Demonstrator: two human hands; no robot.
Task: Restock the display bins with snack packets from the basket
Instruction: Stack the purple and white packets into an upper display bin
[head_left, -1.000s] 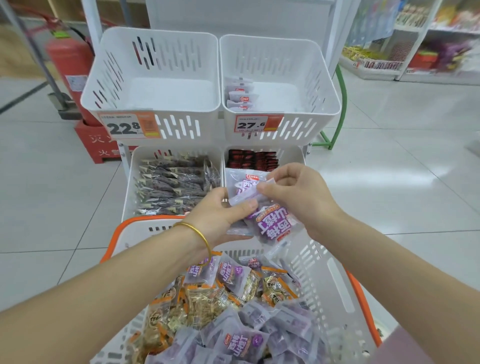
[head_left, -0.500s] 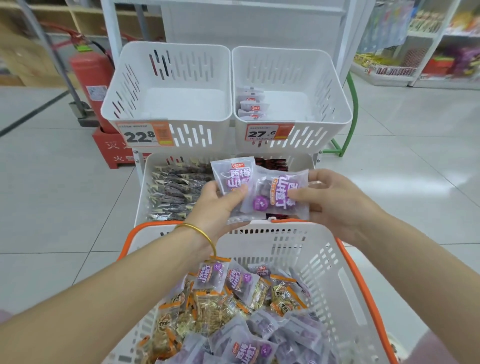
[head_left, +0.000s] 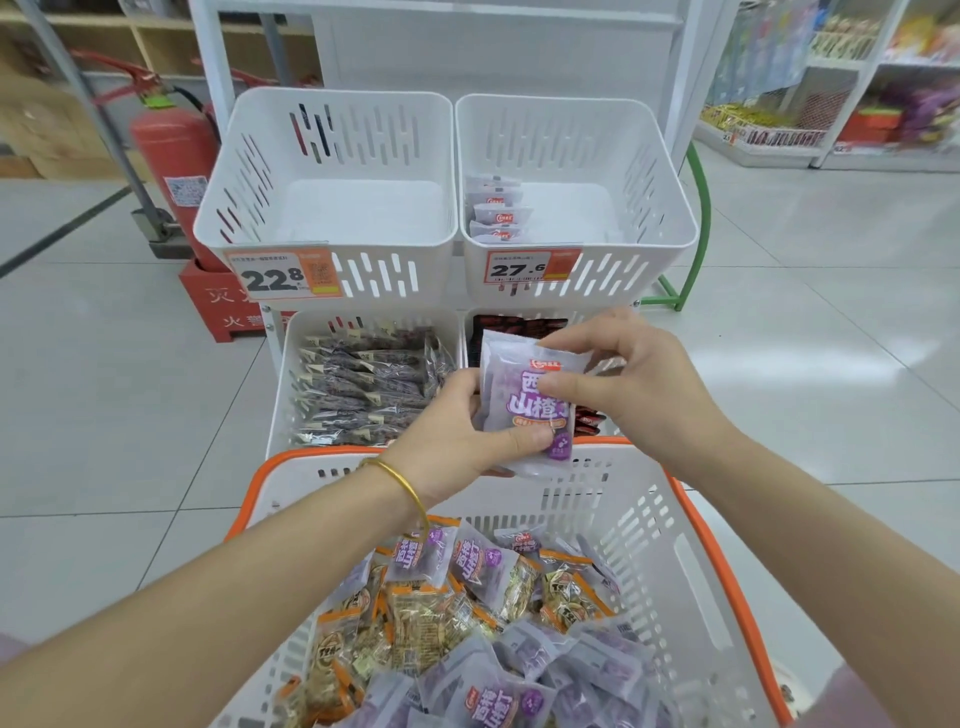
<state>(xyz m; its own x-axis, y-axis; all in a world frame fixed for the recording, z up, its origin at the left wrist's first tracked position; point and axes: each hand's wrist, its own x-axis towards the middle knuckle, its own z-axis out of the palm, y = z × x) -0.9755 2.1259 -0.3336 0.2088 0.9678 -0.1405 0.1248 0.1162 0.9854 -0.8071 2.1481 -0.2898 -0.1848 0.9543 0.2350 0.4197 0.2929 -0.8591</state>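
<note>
R hand (head_left: 641, 387) hides pkt (head_left: 511, 387) text, basket (head_left: 675, 571) cropped

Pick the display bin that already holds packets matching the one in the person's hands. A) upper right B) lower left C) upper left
A: the upper right bin holds a short row of pale packets with the same red logo as the held packet.

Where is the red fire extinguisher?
In the head view, the red fire extinguisher stands at the left, just beside the white slotted plastic bin priced 22.8.
</note>
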